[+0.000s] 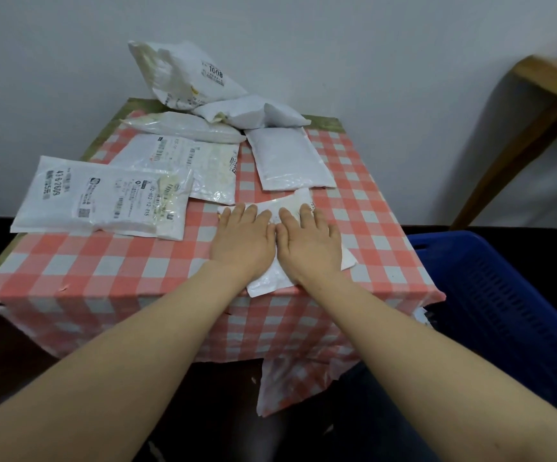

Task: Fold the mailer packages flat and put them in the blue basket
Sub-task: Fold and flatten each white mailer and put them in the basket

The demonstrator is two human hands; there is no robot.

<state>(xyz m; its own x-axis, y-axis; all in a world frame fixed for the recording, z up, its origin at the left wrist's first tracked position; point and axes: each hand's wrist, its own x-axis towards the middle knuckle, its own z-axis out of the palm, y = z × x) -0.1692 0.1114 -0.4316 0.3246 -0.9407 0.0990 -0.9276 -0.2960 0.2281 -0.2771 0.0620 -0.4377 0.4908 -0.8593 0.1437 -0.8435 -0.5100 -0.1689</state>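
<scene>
A white mailer package lies on the checked tablecloth near the table's front edge. My left hand and my right hand press flat on it side by side, fingers straight and pointing away from me. Most of this mailer is hidden under my palms. The blue basket stands low at the right of the table. Several other white mailers lie further back: a labelled one at the left, a plain one behind my hands, and puffy ones piled against the wall.
The small table wears a red-and-white checked cloth that hangs over its front edge. A wooden table leg slants down at the far right. A white wall stands right behind the table. The floor around is dark.
</scene>
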